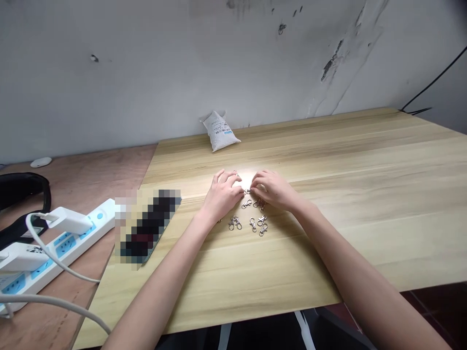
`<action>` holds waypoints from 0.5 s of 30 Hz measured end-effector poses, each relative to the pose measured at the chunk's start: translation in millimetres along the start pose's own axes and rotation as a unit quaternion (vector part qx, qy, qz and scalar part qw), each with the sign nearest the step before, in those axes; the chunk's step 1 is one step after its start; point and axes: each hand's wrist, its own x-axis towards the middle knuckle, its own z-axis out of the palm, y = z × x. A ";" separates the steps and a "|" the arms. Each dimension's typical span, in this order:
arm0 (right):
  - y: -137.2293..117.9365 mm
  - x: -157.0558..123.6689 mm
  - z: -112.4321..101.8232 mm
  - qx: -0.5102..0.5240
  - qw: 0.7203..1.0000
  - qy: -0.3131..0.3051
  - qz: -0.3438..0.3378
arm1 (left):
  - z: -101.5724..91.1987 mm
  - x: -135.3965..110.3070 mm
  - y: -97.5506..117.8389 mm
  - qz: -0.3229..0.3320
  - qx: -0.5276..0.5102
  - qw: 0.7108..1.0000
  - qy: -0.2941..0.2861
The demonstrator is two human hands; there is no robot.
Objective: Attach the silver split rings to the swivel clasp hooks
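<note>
A small metal swivel clasp (248, 191) is pinched at its two ends, low over the wooden tabletop. My left hand (224, 193) closes thumb and index finger on its left end, with the other fingers spread forward. At its right end, the fingertips of my right hand (272, 188) are closed on it. Just below lies a loose swivel clasp (247, 204), and others are partly covered by my right hand. Nearer to me are a pair of clasps (235, 223) and a small group of clasps (261, 221).
A white labelled plastic packet (221, 131) stands near the wall. On the left, a blurred-out dark flat object (151, 228) lies on the tabletop (365, 160). Beyond it are a white power strip (62, 248) with plugs and cables, and a black strap (40, 184).
</note>
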 end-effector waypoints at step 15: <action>-2.5 3.3 6.6 0.009 1.000 0.010 0.013 | 1.1 1.8 -0.7 0.048 0.011 0.999 0.017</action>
